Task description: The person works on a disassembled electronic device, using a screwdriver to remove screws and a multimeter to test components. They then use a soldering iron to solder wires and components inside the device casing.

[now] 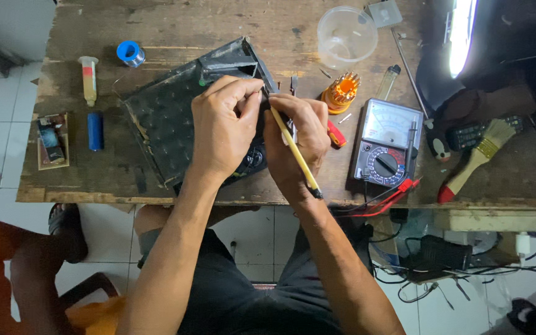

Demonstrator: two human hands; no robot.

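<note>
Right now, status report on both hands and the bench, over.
Left hand pinching at black casing. Right hand holding yellow tool to the same spot. Multimeter beside the right hand.

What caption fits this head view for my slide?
Both hands work on a black device on a wooden bench: left hand steadies it, right hand holds a yellow tool, meter alongside.

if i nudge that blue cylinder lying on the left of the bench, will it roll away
Probably yes. The blue cylinder lies on its side on the wooden bench, so a sideways push would likely roll it. The rough, cracked boards may stop it soon. It looks small and rigid, likely easy to pinch.
</note>
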